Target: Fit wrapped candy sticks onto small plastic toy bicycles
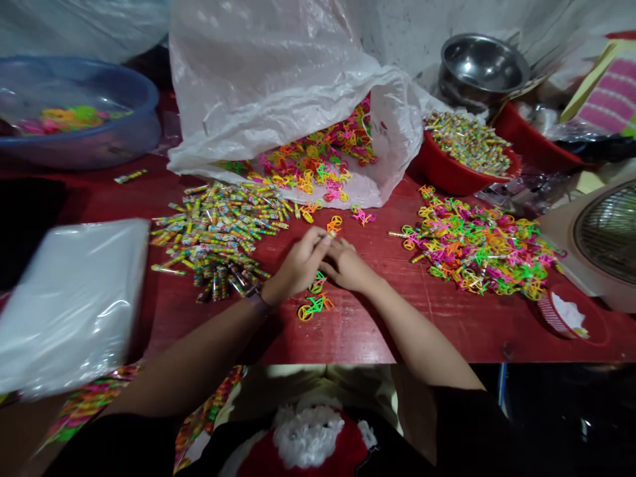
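Note:
My left hand (297, 266) and my right hand (348, 265) meet over the red wooden table (377, 324), their fingertips together. Anything between the fingers is hidden. Just beyond the fingertips lies a small orange plastic bicycle toy (334, 225). A yellow-green bicycle toy (315, 306) and a smaller green one (317, 283) lie just below my hands. Left of my left hand is a heap of wrapped candy sticks (218, 240). Right of my right hand is a large heap of multicoloured bicycle toys (477, 248).
More bicycle toys spill from a white plastic bag (278, 86) at the back. A red bowl (450, 169) holds candy sticks, and a blue basin (144, 112) holds coloured toys. A steel bowl (481, 66), a fan (609, 232) and a stack of clear plastic sheets (69, 305) surround the table.

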Tool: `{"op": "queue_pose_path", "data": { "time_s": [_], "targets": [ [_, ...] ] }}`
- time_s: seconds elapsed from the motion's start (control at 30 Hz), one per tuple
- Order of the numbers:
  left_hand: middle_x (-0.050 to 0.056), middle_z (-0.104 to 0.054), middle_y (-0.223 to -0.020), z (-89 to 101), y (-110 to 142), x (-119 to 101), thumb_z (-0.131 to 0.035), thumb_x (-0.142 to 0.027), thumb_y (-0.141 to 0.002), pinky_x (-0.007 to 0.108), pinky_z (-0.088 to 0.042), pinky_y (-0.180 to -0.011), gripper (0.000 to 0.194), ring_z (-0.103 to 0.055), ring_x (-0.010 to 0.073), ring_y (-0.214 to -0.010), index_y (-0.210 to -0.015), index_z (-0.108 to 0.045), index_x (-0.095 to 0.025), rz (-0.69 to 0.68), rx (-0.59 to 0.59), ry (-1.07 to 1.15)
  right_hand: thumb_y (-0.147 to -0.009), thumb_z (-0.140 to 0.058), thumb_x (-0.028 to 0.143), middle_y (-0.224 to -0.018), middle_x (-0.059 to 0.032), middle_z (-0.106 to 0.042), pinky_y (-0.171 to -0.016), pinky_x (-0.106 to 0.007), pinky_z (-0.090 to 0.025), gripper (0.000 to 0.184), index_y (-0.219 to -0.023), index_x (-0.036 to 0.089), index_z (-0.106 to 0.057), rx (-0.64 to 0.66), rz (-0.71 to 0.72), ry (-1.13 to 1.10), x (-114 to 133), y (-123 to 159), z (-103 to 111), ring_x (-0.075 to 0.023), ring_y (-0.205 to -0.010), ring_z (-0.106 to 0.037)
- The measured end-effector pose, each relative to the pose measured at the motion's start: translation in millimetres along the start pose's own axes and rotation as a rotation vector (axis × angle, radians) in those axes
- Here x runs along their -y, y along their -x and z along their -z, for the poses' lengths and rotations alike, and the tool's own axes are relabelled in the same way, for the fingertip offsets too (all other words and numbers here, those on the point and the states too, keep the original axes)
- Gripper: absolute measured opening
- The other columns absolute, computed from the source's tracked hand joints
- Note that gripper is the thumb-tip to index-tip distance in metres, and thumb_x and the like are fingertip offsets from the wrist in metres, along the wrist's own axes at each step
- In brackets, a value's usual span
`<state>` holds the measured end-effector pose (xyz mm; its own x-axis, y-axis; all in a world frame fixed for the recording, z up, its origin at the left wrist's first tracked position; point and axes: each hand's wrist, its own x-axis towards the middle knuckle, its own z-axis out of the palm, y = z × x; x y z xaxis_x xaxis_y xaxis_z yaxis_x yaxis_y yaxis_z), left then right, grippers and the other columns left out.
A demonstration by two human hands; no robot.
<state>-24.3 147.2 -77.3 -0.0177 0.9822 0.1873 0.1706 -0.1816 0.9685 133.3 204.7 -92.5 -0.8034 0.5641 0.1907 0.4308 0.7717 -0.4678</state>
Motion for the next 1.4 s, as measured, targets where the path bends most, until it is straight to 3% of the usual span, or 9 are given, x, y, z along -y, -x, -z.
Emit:
{"op": "queue_pose_path", "data": {
  "time_s": [0.1,0.2,0.37,0.5,0.63,0.77,1.03,1.3,1.4],
  "targets": [
    [0.004,-0.065,-0.098,-7.2,6.6,-5.9,-0.044,-0.046,-0.106,0.029,-0.048,-0.080,0.027,-0.063,0.0178,-0.089,-0.111,-0.054,-0.021,-0.086,0.117,-0.085,-0.092,-0.072,0.030,-0.104,-0.0123,-0.068,-0.088,-0.039,-0.047,0.024,-0.110,0.015,-0.067,-0.085,-0.118,-0.041,-18.3,5.6,11.5,-0.0236,-0.093,-0.058],
    [0.001,-0.063,-0.088,-7.6,7.8,-8.4,-0.041,-0.042,-0.107,0.028,-0.044,-0.073,0.026,-0.060,0.0159,-0.079,-0.108,-0.054,-0.021,-0.062,0.083,-0.188,-0.081,-0.080,0.026,-0.087,-0.0068,-0.068,-0.074,-0.032,-0.046,0.021,-0.095,0.018,-0.066,-0.133,-0.293,-0.054,-29.6,11.1,24.9,-0.0190,-0.076,-0.058],
    [0.001,-0.063,-0.085,-2.3,5.4,-6.3,-0.041,-0.042,-0.108,0.028,-0.042,-0.072,0.025,-0.059,0.0162,-0.076,-0.108,-0.055,-0.021,-0.046,0.035,-0.237,-0.076,-0.080,0.032,-0.077,-0.0015,-0.069,-0.064,-0.029,-0.047,0.031,-0.103,0.020,-0.068,-0.324,-0.476,-0.346,-33.5,17.9,37.0,-0.0163,-0.064,-0.060],
    [0.003,-0.067,-0.092,-4.2,6.8,-8.5,-0.040,-0.040,-0.108,0.030,-0.043,-0.075,0.024,-0.062,0.0174,-0.083,-0.109,-0.055,-0.021,-0.061,0.131,-0.211,-0.085,-0.071,0.044,-0.078,-0.0012,-0.070,-0.068,-0.031,-0.052,0.025,-0.094,0.021,-0.069,-0.407,-0.476,-0.879,-22.3,16.2,36.0,-0.0163,-0.066,-0.063],
    [0.000,-0.062,-0.084,-6.4,9.3,-12.9,-0.041,-0.040,-0.108,0.028,-0.040,-0.069,0.025,-0.058,0.0157,-0.076,-0.099,-0.053,-0.021,-0.088,0.147,-0.197,-0.081,-0.081,0.046,-0.086,-0.0009,-0.071,-0.078,-0.030,-0.051,0.027,-0.091,0.023,-0.072,-0.441,-0.388,-1.060,-8.4,15.0,33.9,-0.0157,-0.077,-0.062],
    [-0.002,-0.056,-0.077,-4.3,10.0,-15.5,-0.042,-0.042,-0.108,0.028,-0.037,-0.066,0.028,-0.052,0.0147,-0.070,-0.092,-0.052,-0.021,-0.095,0.142,-0.201,-0.081,-0.083,0.047,-0.085,-0.0002,-0.067,-0.077,-0.029,-0.049,0.027,-0.087,0.024,-0.071,-0.439,-0.372,-1.118,-2.3,17.7,35.5,-0.0154,-0.076,-0.059],
    [0.003,-0.065,-0.082,-2.6,9.5,-15.3,-0.045,-0.033,-0.105,0.029,-0.040,-0.068,0.022,-0.060,0.0178,-0.072,-0.102,-0.061,-0.019,-0.140,0.170,-0.255,-0.075,-0.086,0.052,-0.081,0.0010,-0.061,-0.070,-0.028,-0.046,0.038,-0.085,0.023,-0.063,-0.347,-0.394,-1.154,2.6,19.9,33.6,-0.0149,-0.071,-0.054],
    [0.005,-0.070,-0.080,-13.0,15.5,-10.0,-0.045,-0.030,-0.104,0.028,-0.037,-0.061,0.023,-0.063,0.0182,-0.067,-0.106,-0.064,-0.017,-0.081,0.095,-0.408,-0.086,-0.074,0.053,-0.076,0.0017,-0.058,-0.069,-0.028,-0.043,0.038,-0.080,0.022,-0.055,-0.605,-0.375,-0.806,20.3,16.0,17.9,-0.0149,-0.071,-0.052],
    [0.005,-0.070,-0.082,-15.7,14.6,-7.5,-0.045,-0.031,-0.105,0.027,-0.037,-0.062,0.023,-0.062,0.0167,-0.068,-0.103,-0.064,-0.017,-0.103,0.111,-0.399,-0.085,-0.076,0.052,-0.076,0.0016,-0.060,-0.071,-0.028,-0.043,0.036,-0.079,0.022,-0.058,-0.601,-0.390,-0.806,19.3,16.2,21.7,-0.0151,-0.073,-0.053]
  ]
}}
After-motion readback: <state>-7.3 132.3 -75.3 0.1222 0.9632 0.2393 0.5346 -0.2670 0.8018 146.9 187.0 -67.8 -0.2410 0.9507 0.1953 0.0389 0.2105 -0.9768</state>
